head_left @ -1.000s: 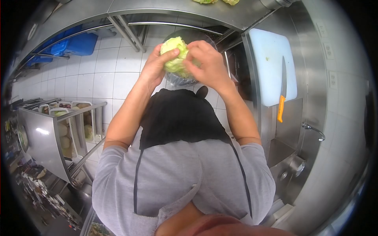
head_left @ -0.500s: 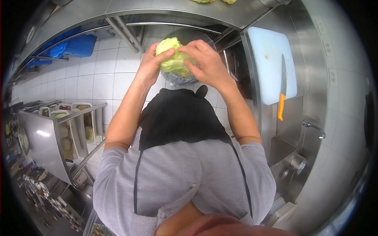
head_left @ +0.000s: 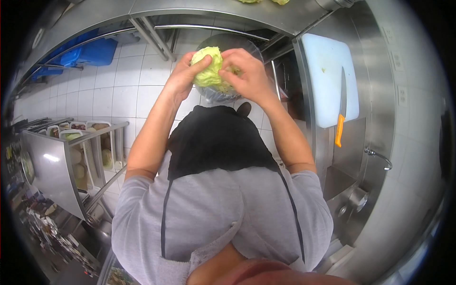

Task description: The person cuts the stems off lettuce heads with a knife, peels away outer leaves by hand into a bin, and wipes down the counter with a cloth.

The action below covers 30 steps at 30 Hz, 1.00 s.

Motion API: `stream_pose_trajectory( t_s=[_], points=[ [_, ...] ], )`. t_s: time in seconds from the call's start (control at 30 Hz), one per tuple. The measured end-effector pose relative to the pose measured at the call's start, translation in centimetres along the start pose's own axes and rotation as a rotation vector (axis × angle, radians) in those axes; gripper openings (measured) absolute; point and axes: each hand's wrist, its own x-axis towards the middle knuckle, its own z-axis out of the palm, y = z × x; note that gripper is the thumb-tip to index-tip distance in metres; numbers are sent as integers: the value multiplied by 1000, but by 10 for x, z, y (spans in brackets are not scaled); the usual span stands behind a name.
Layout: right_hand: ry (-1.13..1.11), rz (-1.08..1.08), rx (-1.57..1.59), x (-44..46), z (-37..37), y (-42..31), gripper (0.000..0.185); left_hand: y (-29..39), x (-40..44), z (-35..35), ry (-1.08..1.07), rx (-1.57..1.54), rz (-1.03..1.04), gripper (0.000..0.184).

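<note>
A pale green head of lettuce [head_left: 209, 66] is held over a bin [head_left: 213, 96] lined with clear plastic. My left hand [head_left: 184, 76] wraps around its left side, thumb across the front. At the right edge of the head, my right hand [head_left: 247, 73] has its fingers curled and pinched against the leaves; the exact bit between the fingertips is partly hidden. Leafy scraps show below, inside the bin.
On the right counter lies a white cutting board [head_left: 327, 76] with an orange-handled knife [head_left: 339, 130] on it. A steel counter [head_left: 199, 10] runs above the bin, with leaves at its far edge. Blue crates [head_left: 88, 54] and a steel cart [head_left: 52, 161] stand left.
The right-hand fingers, spread and blurred over the lettuce before, have curled in at its right edge. A loose leaf area on that side has dropped away, and the head looks smaller.
</note>
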Motion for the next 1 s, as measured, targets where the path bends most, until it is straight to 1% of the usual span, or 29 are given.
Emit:
stream_pose_trajectory(
  t_s=[0.07,0.1,0.2,0.27,0.3,0.4,0.43,0.47,0.53,0.63,0.73,0.77,0.87,0.93,0.97,1.0],
  points=[
    [62,95,51,1,-3,3,16,1,-2,1,-45,-90,-19,64],
    [94,143,76,1,-4,3,15,0,-1,1,-60,-86,-21,63],
    [3,197,-151,2,-2,-17,15,-7,4,-2,-104,-64,-38,59],
    [56,225,-92,-1,-2,-5,18,-9,6,-4,-130,-37,-61,58],
    [82,238,-60,0,-3,1,20,-10,7,-5,-166,-79,-61,57],
    [85,420,229,3,-10,11,24,-12,8,-9,-259,-196,-63,55],
    [54,437,249,4,-12,8,22,-12,8,-10,-282,-231,-63,54],
    [23,412,174,6,-14,3,21,-12,9,-10,-306,-264,-61,54],
    [-39,366,21,6,-14,-9,20,-12,10,-9,-270,-242,-55,53],
    [-79,444,32,3,-11,-1,21,-15,13,-11,-250,-182,-10,54],
    [-133,716,454,6,-19,9,19,-15,16,-17,-302,-79,61,58],
    [-148,727,483,6,-20,9,17,-15,15,-19,-327,-40,87,59],
    [-196,772,603,7,-28,11,14,-12,13,-26,-440,-51,67,72],
    [-234,822,724,7,-34,13,11,-12,14,-30,-548,-119,19,79],
    [-248,847,793,7,-34,15,13,-13,14,-31,-600,-152,-5,82],
    [-261,871,862,6,-34,18,15,-18,14,-32,-603,-241,-45,84]
  ],
)
